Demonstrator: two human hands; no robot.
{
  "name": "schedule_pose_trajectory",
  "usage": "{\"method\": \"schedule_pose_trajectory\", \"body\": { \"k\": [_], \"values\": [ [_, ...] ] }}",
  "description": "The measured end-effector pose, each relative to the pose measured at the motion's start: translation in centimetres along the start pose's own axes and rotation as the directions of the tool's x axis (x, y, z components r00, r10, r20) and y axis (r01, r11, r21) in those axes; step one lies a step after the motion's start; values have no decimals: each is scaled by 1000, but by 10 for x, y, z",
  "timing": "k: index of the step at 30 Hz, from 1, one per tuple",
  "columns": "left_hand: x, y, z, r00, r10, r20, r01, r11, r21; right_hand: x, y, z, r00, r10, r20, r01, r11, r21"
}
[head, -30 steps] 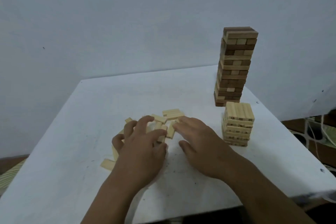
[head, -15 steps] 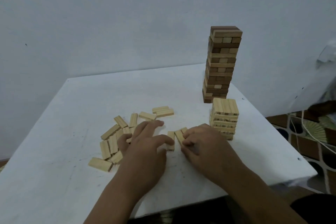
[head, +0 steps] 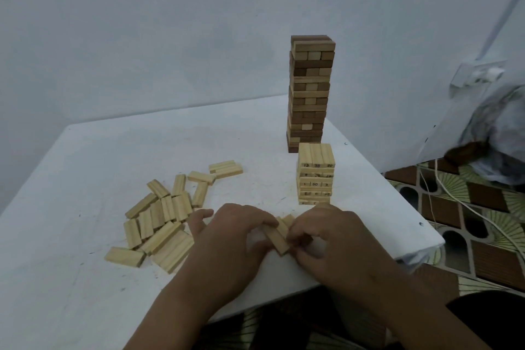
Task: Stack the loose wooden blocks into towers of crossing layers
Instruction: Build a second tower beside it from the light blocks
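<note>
Both hands (head: pixel 227 239) (head: pixel 335 239) now pinch pale grooved blocks (head: pixel 279 236) together just in front of short numbered tower (head: pixel 315 176); fingers hide how many.

Both forearms are bare from the lower edge of the view to the wrists, with no sleeve, watch, band or glove on them. The left hand (head: pixel 224 239) and the right hand (head: pixel 338 239) are bare too, and no ring shows on any visible finger. A dark patch at the lower right corner may be clothing, though that is unclear.
</note>
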State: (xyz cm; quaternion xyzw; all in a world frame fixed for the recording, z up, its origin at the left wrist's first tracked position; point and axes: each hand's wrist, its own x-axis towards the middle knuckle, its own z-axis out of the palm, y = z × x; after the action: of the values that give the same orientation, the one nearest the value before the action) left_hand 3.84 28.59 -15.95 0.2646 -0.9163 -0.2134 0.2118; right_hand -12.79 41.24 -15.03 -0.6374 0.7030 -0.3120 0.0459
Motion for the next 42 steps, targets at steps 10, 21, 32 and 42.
{"method": "schedule_pose_trajectory", "body": {
  "k": [10, 21, 32, 42],
  "values": [
    [3, -9, 4, 1000, -15, 6, 15, 1000, -9, 6, 12, 2, 997, 57, 44, -59, 997, 44],
    [4, -8, 4, 1000, -26, -9, 26, 999, 30, 9, 12, 1, 996, 52, 68, -56, 997, 62],
    [3, -6, 3, 1000, -23, 4, 23, 999, 23, 6, -10, 13, 992, 122, 8, -122, 989, 80],
    [2, -5, -3, 995, 21, 99, -16, 999, -52, 4, 3, -3, 995, 74, 70, -89, 967, 239]
  ]
}}
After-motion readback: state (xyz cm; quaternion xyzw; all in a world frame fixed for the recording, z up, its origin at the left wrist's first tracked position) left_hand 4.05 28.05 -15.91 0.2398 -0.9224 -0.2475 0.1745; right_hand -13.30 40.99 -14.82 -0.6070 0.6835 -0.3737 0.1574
